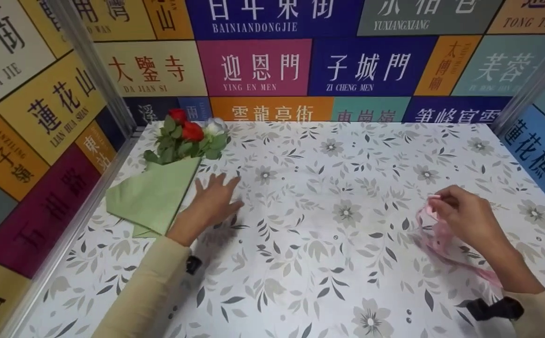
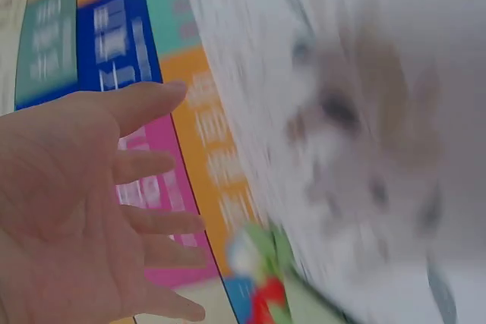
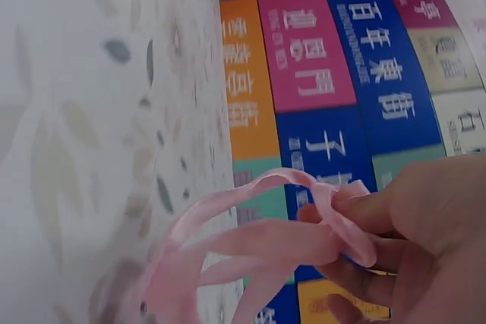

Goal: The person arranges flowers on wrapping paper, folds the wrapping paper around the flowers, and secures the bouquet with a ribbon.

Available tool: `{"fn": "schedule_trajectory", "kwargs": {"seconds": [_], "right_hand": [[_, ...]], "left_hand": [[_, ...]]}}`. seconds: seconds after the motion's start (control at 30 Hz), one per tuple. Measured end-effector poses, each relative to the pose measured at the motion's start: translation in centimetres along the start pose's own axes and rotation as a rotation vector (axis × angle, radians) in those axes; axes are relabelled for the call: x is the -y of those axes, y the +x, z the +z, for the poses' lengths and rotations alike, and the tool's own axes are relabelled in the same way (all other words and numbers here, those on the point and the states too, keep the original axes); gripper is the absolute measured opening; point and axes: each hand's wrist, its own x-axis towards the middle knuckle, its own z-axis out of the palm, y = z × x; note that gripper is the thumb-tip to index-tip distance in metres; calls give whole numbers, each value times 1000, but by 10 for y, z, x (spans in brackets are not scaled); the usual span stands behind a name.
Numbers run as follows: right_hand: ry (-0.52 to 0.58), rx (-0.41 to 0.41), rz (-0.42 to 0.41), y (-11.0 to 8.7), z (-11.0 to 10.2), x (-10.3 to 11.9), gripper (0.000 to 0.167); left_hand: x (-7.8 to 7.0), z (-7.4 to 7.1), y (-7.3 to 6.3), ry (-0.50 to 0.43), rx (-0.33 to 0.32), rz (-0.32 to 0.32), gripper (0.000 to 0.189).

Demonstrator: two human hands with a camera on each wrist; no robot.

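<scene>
My right hand (image 1: 472,218) pinches a pink ribbon (image 3: 258,244) between thumb and fingers at the right of the table. Loops of the ribbon hang below the fingers, and a tail of it trails toward the wrist in the head view. My left hand (image 1: 214,199) has its fingers spread and holds nothing, beside a bouquet wrapped in green paper (image 1: 153,192). Red roses (image 1: 192,131) and a white flower (image 1: 216,126) with green leaves show at the bouquet's top end. In the left wrist view the left palm (image 2: 68,210) faces the camera with straight fingers.
A white tablecloth (image 1: 300,263) printed with grey flowers and leaves covers the table. Panels with colourful street-name signs (image 1: 258,68) stand along the back and both sides. The bouquet lies near the left edge.
</scene>
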Motion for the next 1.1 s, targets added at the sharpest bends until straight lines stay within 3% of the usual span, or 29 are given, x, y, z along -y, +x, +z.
{"fn": "schedule_trajectory", "kwargs": {"seconds": [0.17, 0.37, 0.47, 0.57, 0.67, 0.87, 1.1], "right_hand": [[106, -61, -62, 3, 13, 33, 17], [280, -40, -114, 7, 32, 74, 18], [451, 1, -146, 8, 41, 92, 20], [617, 59, -184, 9, 48, 107, 20], [685, 117, -211, 10, 53, 118, 21], [688, 240, -226, 18, 57, 134, 24], [805, 363, -297, 29, 51, 138, 31]], "left_hand": [[-40, 13, 5, -15, -97, 97, 60], [-81, 20, 5, -162, -240, 257, 48], [-102, 21, 5, -257, -248, 327, 48], [-120, 20, 6, -374, -205, 363, 52], [-134, 20, 7, -507, -195, 414, 49], [-143, 15, 12, -738, -214, 441, 22], [-127, 1, 14, -935, -159, 433, 20]]}}
